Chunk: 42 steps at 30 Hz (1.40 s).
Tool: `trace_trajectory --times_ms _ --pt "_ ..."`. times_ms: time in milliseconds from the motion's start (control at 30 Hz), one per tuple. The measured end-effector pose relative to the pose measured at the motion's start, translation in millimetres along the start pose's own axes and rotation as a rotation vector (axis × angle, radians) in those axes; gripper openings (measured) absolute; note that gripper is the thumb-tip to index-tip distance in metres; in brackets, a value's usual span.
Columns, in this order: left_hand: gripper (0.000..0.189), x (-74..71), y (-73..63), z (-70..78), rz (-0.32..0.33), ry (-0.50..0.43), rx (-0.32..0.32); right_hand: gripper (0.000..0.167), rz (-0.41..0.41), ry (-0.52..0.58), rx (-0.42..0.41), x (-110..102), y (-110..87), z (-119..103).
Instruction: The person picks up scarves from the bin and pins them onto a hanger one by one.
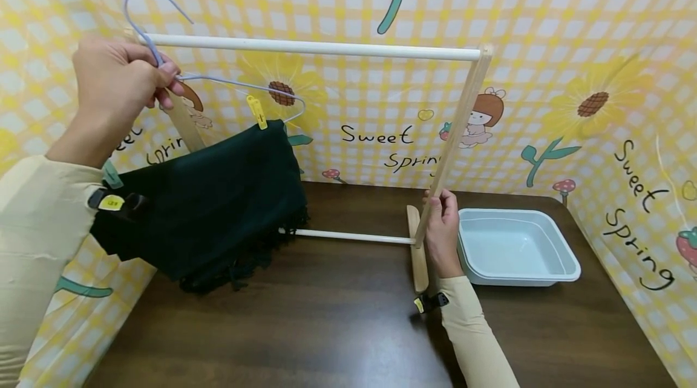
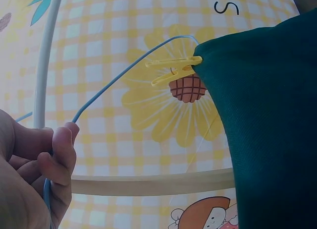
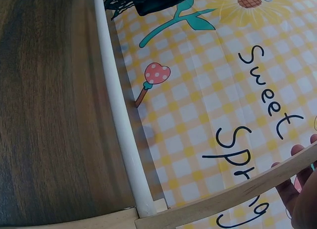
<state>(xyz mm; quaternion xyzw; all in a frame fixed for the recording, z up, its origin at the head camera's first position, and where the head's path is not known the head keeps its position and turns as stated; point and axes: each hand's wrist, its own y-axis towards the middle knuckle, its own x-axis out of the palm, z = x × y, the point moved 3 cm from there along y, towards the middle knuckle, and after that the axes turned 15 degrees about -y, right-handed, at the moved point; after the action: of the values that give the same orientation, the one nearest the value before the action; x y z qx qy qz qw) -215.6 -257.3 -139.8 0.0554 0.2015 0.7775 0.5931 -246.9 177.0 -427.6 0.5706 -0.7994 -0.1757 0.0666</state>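
My left hand (image 1: pixel 117 76) pinches a light-blue wire hanger (image 1: pixel 234 80) just below its hook, by the left end of the drying rack's white top rail (image 1: pixel 310 46). The hook rises above that rail; whether it touches is unclear. A dark green fringed scarf (image 1: pixel 218 200) hangs from the hanger, clipped by a yellow clothespin (image 1: pixel 257 112) and a pale green clothespin (image 1: pixel 112 175). In the left wrist view, the yellow clothespin (image 2: pixel 173 70) bites the scarf's corner. Low on the rack's right wooden post (image 1: pixel 457 121), my right hand (image 1: pixel 442 233) grips the wood, fingers passing behind.
A pale blue plastic basin (image 1: pixel 566 264) stands right of the rack on the dark wooden table (image 1: pixel 327 327). The rack has a white lower bar (image 1: pixel 354 235) and a wooden foot (image 1: pixel 419 270). Yellow checked cloth (image 1: pixel 370 109) encloses the back and sides.
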Motion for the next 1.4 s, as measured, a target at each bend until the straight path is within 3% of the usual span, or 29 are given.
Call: trace_trajectory --times_ms 133,567,900,1400 --pt "0.027 -0.7 0.1 -2.8 0.001 -0.002 -0.003 0.032 0.005 0.006 -0.022 2 5.0 18" --pt "0.029 -3.9 -1.0 -9.3 0.019 0.011 -0.043 0.033 0.015 -0.014 -0.008 2 6.1 18" --pt "0.028 -4.0 -2.9 -14.1 0.007 0.032 -0.040 0.034 0.002 -0.016 0.003 2 5.5 17" --pt "0.028 -4.6 -3.9 -23.0 0.002 -0.002 -0.058 0.030 0.018 0.031 -0.018 3 5.0 19"
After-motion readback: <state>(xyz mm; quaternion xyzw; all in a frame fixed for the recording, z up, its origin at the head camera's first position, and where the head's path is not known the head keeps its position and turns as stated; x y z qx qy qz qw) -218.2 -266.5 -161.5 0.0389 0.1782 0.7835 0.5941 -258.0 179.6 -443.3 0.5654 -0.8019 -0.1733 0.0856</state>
